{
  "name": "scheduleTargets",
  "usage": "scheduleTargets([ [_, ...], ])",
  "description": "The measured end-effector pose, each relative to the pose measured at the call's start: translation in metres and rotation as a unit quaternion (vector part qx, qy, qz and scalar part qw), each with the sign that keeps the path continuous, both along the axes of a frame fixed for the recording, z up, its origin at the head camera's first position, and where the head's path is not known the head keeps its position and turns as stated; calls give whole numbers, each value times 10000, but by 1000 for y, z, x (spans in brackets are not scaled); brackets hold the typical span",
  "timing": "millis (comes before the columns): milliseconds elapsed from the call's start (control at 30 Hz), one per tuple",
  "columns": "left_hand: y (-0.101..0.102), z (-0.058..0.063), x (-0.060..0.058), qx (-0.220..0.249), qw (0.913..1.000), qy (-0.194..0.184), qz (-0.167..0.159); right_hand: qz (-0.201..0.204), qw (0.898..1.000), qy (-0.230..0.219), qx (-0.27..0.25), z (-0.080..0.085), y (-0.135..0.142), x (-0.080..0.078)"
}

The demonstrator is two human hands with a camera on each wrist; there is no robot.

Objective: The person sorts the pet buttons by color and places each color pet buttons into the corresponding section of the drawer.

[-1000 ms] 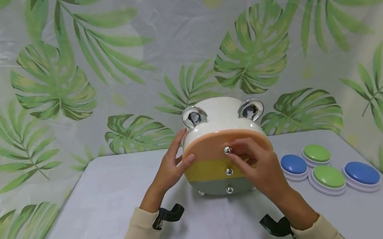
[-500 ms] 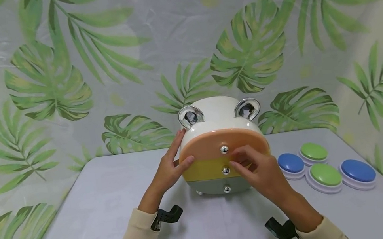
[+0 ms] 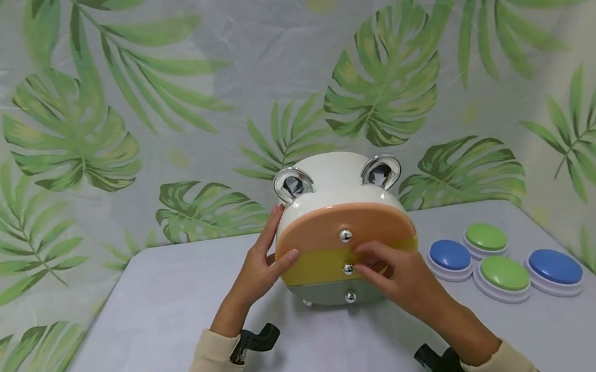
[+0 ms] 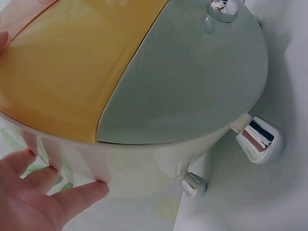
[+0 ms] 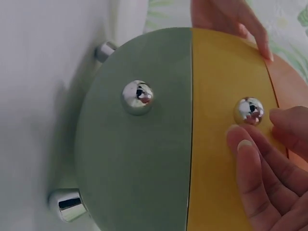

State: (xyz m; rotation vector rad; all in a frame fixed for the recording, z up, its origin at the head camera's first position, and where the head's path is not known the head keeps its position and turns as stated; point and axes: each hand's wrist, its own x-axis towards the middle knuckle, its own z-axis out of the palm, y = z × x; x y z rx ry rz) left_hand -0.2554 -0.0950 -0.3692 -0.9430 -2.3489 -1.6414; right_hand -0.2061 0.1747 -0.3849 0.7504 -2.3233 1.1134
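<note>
A small rounded drawer cabinet [image 3: 333,197] in white stands on the table, with silver eye-like rings on top. Its front has an orange drawer [image 3: 309,228], a yellow drawer [image 3: 313,266] and a grey-green drawer [image 4: 192,77], each with a silver ball knob. My left hand [image 3: 258,268] rests against the cabinet's left side, fingers extended, thumb at the front. My right hand [image 3: 403,272] is in front of the yellow drawer. Its thumb and fingertips are right beside the yellow drawer's knob [image 5: 250,110], which shows whole between them. All three drawers are flush with the front.
Two blue push buttons [image 3: 450,254] and two green push buttons [image 3: 504,272] on white bases sit to the right of the cabinet. Behind the white table [image 3: 178,300] hangs a leaf-patterned cloth [image 3: 260,60]. The cabinet stands on silver feet [image 4: 194,184].
My right hand has left the orange drawer's knob and moved down to the yellow drawer's knob. The left hand keeps its place on the cabinet's side. The view has shifted slightly.
</note>
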Motion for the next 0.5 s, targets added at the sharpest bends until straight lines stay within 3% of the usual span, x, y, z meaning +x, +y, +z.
scheduleTargets([
  [500,0,-2,2,73,9999,21,129,150,9995,-1,280,-7,-9,-1],
])
